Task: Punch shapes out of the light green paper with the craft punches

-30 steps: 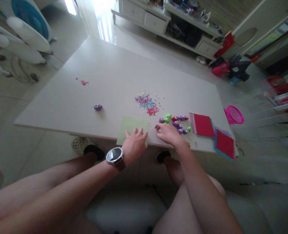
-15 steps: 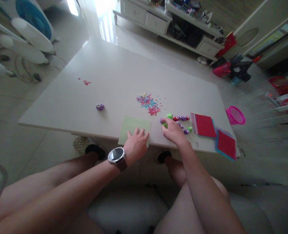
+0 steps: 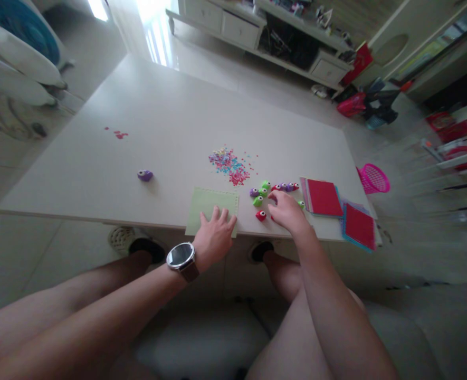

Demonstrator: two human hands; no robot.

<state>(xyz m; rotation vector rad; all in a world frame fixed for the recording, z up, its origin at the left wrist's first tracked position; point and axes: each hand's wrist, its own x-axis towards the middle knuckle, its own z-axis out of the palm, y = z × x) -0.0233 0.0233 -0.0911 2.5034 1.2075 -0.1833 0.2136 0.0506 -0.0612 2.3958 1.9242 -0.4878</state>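
The left hand [image 3: 214,235] lies palm down with its fingers spread on a square, pale green sheet of paper [image 3: 197,205], whose far and right edges show a line of small marks. The sheet rests flat at the near edge of a long white surface [image 3: 170,121], its near side at the rim. A round, silver-rimmed watch [image 3: 181,256] on a brown strap sits on the left wrist.

The right hand [image 3: 288,212] is to the right of the sheet, its fingers bent and its thumb and forefinger close together, over a group of small, rounded, eye-marked pieces; whether it grips one of them cannot be told. Just left of its fingertips are a purple eye-marked piece [image 3: 254,192] and three green eye-marked pieces [image 3: 258,201], with a red eye-marked piece [image 3: 260,215] nearer the rim. Beyond the hand runs a short row of red and purple pieces [image 3: 284,187], and another green piece [image 3: 301,205] shows at its right side, partly hidden.

Further right lie two stacks of square sheets, one topped in red [image 3: 325,199] and the other, also red-topped with blue edges [image 3: 358,226], at the surface's corner. Beyond the green sheet is a loose scatter of tiny pink, blue and pale bits [image 3: 231,166]. A lone purple piece [image 3: 145,175] stands well to the left, with a few flat red bits [image 3: 120,135] beyond it
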